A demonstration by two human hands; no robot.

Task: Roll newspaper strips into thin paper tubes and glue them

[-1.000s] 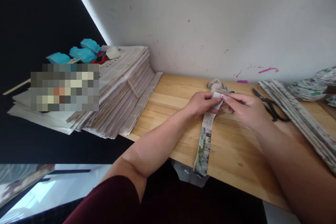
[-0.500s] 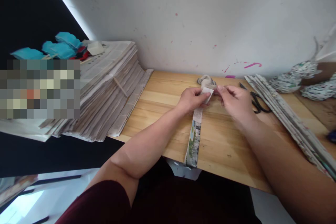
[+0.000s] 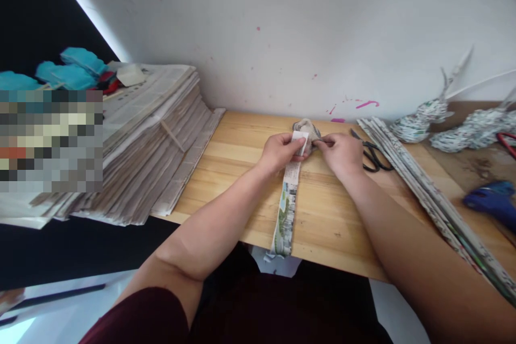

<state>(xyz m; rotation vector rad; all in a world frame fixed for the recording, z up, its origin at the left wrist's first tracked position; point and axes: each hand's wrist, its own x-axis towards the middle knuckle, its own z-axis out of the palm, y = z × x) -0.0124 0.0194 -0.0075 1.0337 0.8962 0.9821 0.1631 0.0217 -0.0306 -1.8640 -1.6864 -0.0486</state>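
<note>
My left hand (image 3: 280, 151) is closed on the upper end of a newspaper strip (image 3: 287, 212), thumb lying on top. The printed strip runs down across the wooden table and hangs over its front edge. Just behind the fingers lies a crumpled beige bundle (image 3: 304, 124) that looks like cloth. My right hand (image 3: 343, 155) pinches a thin, dark bit at the bundle's right side; whether it belongs to the bundle I cannot tell. Black-handled scissors (image 3: 373, 157) lie right of that hand.
A tall stack of newspapers (image 3: 177, 118) stands at left, with blue objects (image 3: 74, 72) on top. Long rolled paper sticks (image 3: 427, 193) lie at right. Beyond them are woven paper pieces (image 3: 415, 121) and a blue tool (image 3: 492, 201). A wall (image 3: 242, 21) closes off the back.
My right hand has moved lower and now pinches at the bundle's side. The strip's end in my left hand lies straighter. The whole view has shifted slightly right.
</note>
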